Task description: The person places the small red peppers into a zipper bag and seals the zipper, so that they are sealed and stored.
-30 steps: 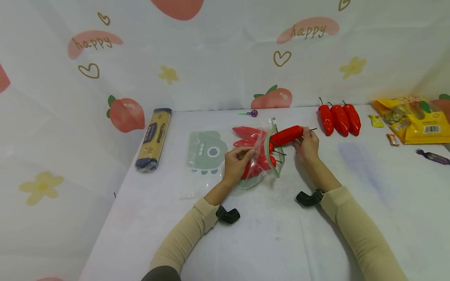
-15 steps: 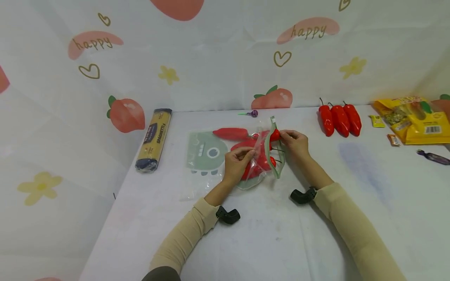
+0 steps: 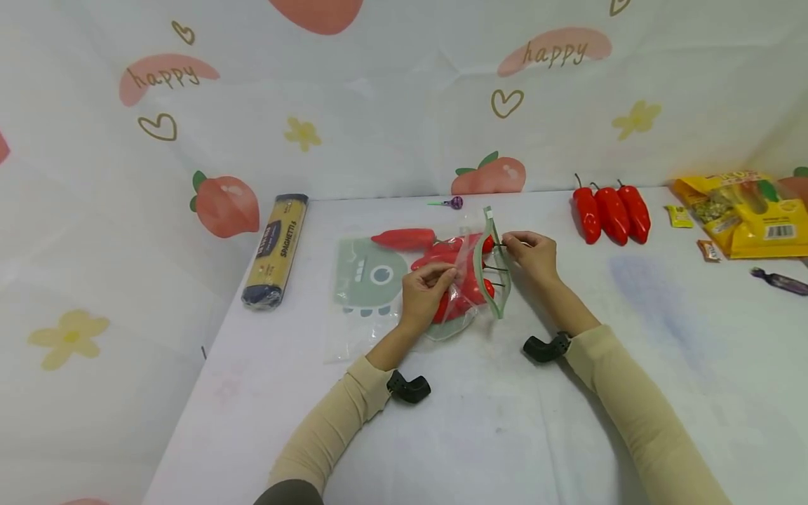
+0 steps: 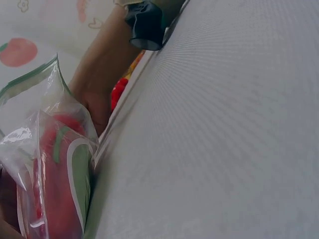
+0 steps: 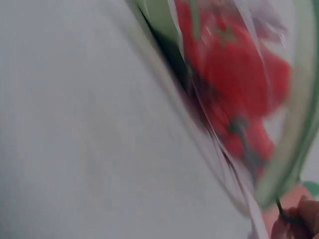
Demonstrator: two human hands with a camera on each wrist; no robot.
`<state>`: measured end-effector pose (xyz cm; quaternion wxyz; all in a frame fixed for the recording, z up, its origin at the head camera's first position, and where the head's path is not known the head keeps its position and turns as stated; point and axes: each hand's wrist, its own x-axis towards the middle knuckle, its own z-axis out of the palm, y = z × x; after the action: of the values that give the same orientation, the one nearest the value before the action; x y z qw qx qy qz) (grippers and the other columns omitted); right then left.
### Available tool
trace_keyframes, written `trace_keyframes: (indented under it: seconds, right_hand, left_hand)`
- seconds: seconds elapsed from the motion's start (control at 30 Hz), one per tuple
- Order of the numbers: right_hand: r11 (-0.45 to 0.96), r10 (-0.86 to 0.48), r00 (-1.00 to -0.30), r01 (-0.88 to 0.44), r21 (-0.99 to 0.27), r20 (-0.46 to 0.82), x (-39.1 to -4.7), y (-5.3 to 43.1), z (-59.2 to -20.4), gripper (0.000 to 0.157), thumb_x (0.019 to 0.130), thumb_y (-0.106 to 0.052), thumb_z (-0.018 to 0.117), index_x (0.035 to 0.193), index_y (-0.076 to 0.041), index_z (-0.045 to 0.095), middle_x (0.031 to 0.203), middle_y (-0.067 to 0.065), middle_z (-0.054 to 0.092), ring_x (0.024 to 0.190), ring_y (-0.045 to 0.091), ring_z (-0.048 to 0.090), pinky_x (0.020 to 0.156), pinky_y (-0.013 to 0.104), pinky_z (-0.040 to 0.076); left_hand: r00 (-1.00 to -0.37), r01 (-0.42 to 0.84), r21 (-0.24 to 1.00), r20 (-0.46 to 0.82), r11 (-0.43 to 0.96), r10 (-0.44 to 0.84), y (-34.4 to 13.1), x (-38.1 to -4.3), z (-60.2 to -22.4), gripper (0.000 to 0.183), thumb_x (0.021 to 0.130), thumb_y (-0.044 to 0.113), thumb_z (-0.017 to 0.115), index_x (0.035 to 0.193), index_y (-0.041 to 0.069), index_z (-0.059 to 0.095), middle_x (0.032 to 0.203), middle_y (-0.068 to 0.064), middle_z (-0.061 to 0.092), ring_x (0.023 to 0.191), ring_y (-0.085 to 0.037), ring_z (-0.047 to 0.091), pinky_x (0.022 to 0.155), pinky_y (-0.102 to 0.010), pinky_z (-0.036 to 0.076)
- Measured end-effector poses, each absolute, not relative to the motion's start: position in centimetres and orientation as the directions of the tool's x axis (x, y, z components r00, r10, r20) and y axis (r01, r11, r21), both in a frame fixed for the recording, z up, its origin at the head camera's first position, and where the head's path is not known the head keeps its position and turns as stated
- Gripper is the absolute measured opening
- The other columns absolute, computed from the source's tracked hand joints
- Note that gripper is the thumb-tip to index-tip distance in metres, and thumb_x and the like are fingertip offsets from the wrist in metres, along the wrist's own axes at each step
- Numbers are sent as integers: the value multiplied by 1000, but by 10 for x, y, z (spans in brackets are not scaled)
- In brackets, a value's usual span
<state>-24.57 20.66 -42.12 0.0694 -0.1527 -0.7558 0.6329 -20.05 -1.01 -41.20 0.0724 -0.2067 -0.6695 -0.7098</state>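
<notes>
A clear zip bag (image 3: pixel 499 303) with a green-edged mouth and a green monster print lies on the table, its mouth facing right. Several red chili peppers (image 3: pixel 404 239) are inside it, some stems poking out at the opening. My left hand (image 3: pixel 424 291) pinches the bag's upper film between thumb and fingers. At the mouth, my right hand (image 3: pixel 535 259) pinches the stem of one chili pepper (image 3: pixel 488 245), whose body is inside. The right wrist view shows this thin stem (image 5: pixel 280 205) by the fingertips. Bulging film (image 4: pixel 47 149) appears in the left wrist view.
A spaghetti pack (image 3: pixel 275 251) lies at the left. More red chili peppers (image 3: pixel 611 214) lie at the back right, near a yellow snack bag (image 3: pixel 745 217) and small wrapped candies (image 3: pixel 708 250). A purple lollipop (image 3: pixel 456 203) rests at the back edge.
My right hand has moved left, pushing the chili pepper through the bag's mouth. A pepper inside has slid left toward the bag's bottom. My left hand has stayed put.
</notes>
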Motion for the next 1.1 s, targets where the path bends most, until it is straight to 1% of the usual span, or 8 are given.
trace_keyframes:
  seconds: [0.2, 0.3, 0.4, 0.5, 0.6, 0.8, 0.93, 1.1]
  right_hand:
    - [-115, 471, -880, 7, -993, -61, -265, 254, -401, 37, 88, -14, 60, 124, -5, 57, 105, -4, 65, 98, 7, 57, 89, 12, 46]
    - [-156, 544, -837, -34, -987, -57, -278, 283, -391, 41, 90, -8, 56, 131, -10, 51, 128, 0, 57, 115, 9, 51, 101, 15, 38]
    - [-166, 556, -824, 20, -986, -110, -287, 309, -387, 49, 92, -6, 49, 139, -15, 39, 143, -1, 43, 130, 9, 39, 109, 17, 27]
    - [-116, 535, -829, 117, -986, -161, -291, 324, -390, 56, 94, -7, 45, 145, -21, 27, 149, -5, 32, 137, 7, 27, 112, 17, 20]
    - [-30, 521, -833, 198, -980, -185, -296, 330, -395, 59, 94, -6, 43, 146, -24, 21, 151, -6, 28, 139, 6, 23, 112, 19, 19]
    - [111, 521, -831, 294, -949, -197, -299, 330, -404, 56, 95, -9, 42, 146, -23, 23, 152, -7, 22, 139, 3, 18, 114, 18, 16]
    - [186, 504, -839, 337, -923, -205, -302, 328, -408, 59, 95, -19, 47, 147, -23, 19, 153, -4, 19, 141, 9, 16, 116, 25, 16]
    - [278, 474, -843, 416, -866, -253, -302, 328, -414, 73, 92, -35, 50, 148, -14, 9, 155, 5, 12, 143, 22, 12, 116, 37, 17]
  left_hand:
    - [-907, 370, 924, 382, -98, 176, -12, -201, -410, 17, 84, -2, 61, 96, -14, 63, 89, -32, 65, 79, -8, 68, 78, -24, 54]
    - [-905, 375, 921, 389, -109, 175, -13, -202, -411, 17, 84, -2, 61, 95, -15, 63, 89, -32, 65, 78, -2, 67, 78, -23, 54]
    - [-902, 376, 919, 392, -116, 183, -12, -202, -412, 17, 84, -3, 61, 95, -16, 63, 89, -34, 64, 77, 1, 65, 78, -22, 54]
    - [-899, 376, 920, 392, -115, 195, -11, -201, -412, 17, 84, -3, 61, 95, -16, 63, 89, -33, 64, 76, 2, 65, 78, -23, 54]
    - [-898, 379, 919, 393, -106, 196, -11, -200, -412, 17, 84, -2, 61, 95, -15, 63, 89, -33, 65, 77, -1, 66, 79, -25, 54]
    - [-898, 382, 920, 392, -88, 202, -10, -197, -413, 17, 84, -3, 61, 96, -15, 63, 90, -31, 65, 80, -8, 68, 79, -25, 54]
    - [-892, 397, 914, 406, -83, 198, -10, -198, -413, 16, 84, -3, 61, 95, -14, 63, 89, -31, 65, 80, -12, 69, 79, -26, 54]
    - [-892, 399, 914, 406, -72, 198, -11, -199, -412, 16, 84, -2, 61, 95, -14, 63, 89, -31, 66, 80, -13, 69, 79, -26, 54]
